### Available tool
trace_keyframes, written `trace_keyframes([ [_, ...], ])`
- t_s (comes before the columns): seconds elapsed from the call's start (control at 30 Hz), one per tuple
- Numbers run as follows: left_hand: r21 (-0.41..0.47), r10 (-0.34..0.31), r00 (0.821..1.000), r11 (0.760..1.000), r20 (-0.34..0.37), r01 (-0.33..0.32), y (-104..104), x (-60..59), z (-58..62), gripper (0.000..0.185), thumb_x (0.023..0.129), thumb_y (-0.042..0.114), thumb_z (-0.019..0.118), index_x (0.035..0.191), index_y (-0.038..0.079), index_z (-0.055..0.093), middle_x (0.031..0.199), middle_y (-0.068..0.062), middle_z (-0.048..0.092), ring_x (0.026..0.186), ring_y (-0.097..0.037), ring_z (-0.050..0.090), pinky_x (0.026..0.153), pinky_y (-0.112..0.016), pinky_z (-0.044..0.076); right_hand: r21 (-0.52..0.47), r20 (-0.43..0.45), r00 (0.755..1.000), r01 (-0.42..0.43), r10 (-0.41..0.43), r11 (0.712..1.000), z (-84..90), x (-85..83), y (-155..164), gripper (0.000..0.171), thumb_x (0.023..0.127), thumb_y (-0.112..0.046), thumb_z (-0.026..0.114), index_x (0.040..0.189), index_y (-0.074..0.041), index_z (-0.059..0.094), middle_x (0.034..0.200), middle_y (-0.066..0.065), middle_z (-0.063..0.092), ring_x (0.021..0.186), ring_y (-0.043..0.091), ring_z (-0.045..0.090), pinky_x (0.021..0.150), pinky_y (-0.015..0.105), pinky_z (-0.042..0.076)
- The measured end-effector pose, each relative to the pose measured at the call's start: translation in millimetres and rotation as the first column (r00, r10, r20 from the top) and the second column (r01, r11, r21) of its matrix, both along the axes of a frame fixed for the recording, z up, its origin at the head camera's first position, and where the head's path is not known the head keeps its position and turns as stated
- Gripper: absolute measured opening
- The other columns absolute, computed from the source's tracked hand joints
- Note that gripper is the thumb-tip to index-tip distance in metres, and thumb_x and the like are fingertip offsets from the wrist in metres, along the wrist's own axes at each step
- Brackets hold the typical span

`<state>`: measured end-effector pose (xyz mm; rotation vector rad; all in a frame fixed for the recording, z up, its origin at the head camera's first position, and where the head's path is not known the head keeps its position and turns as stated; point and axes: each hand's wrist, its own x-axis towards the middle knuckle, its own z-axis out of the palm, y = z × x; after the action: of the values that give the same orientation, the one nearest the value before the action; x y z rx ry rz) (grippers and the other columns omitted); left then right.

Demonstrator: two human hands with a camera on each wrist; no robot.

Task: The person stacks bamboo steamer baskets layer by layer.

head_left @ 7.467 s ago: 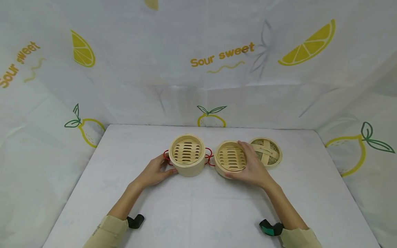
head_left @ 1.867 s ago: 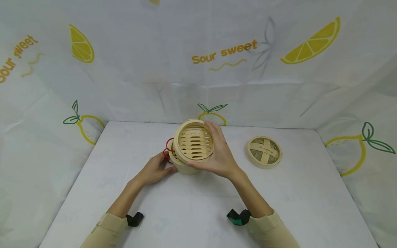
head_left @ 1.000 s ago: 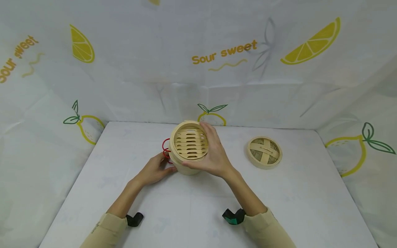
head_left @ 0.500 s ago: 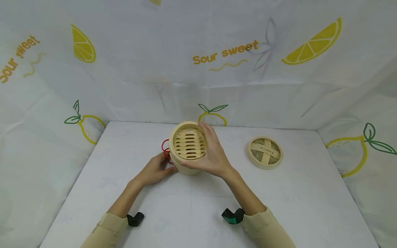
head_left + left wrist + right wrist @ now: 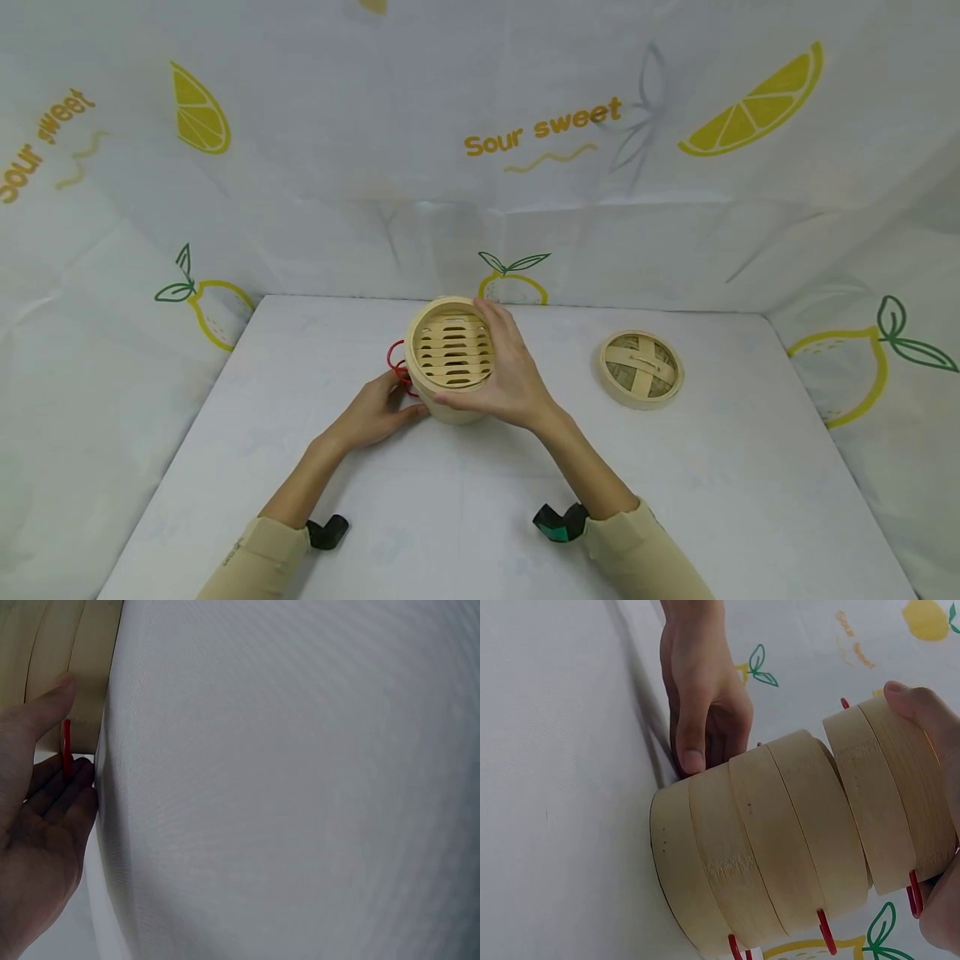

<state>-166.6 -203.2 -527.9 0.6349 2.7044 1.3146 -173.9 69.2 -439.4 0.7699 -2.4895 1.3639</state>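
In the head view my right hand (image 5: 513, 387) grips a round bamboo steamer basket (image 5: 453, 354) with a slatted floor, thumb in front and fingers behind. It sits over a lower steamer stack (image 5: 453, 413), which it mostly hides. In the right wrist view the held basket (image 5: 881, 802) tilts slightly against the stack (image 5: 742, 840), with a narrow dark gap at one side. My left hand (image 5: 378, 412) steadies the stack low on its left side. In the left wrist view its thumb presses the wall, while its fingers curl beside a red loop handle (image 5: 67, 746).
A woven bamboo lid (image 5: 641, 369) lies on the white-covered table (image 5: 450, 533) to the right. Behind the table hangs a white cloth (image 5: 337, 167) printed with lemons. Red loops (image 5: 397, 358) stick out from the stack's left side.
The basket, earlier standing on the table beside the lid, was lifted leftward over the stack by my right hand. Lately it shifted slightly left and down. My left hand stays in place.
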Motion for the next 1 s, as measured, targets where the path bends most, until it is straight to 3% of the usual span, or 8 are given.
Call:
trace_keyframes([
  [0.37, -0.023, 0.010, 1.000, 1.000, -0.006, -0.010, -0.4, 0.6, 0.6, 0.053, 0.096, 0.019, 0.084, 0.141, 0.001, 0.062, 0.138, -0.015, 0.071, 0.142, -0.036, 0.063, 0.121, -0.056, 0.053, 0.015, -0.012, 1.000, 0.004, -0.004, 1.000, -0.4, -1.1, -3.4, 0.135, 0.060, -0.045, 0.106, 0.168, -0.008, 0.033, 0.168, 0.011, 0.040, 0.156, 0.030, 0.043, 0.130, 0.056, 0.044],
  [1.0, -0.027, 0.020, 1.000, 0.999, -0.007, -0.020, -0.4, 0.8, -0.3, 0.053, 0.096, 0.020, 0.085, 0.141, 0.003, 0.063, 0.136, -0.013, 0.072, 0.140, -0.034, 0.065, 0.121, -0.056, 0.053, 0.049, 0.013, 1.000, 0.019, -0.020, 0.999, 1.6, -2.9, -8.3, 0.134, 0.061, -0.047, 0.105, 0.167, -0.008, 0.034, 0.168, 0.010, 0.040, 0.156, 0.029, 0.044, 0.130, 0.054, 0.044],
])
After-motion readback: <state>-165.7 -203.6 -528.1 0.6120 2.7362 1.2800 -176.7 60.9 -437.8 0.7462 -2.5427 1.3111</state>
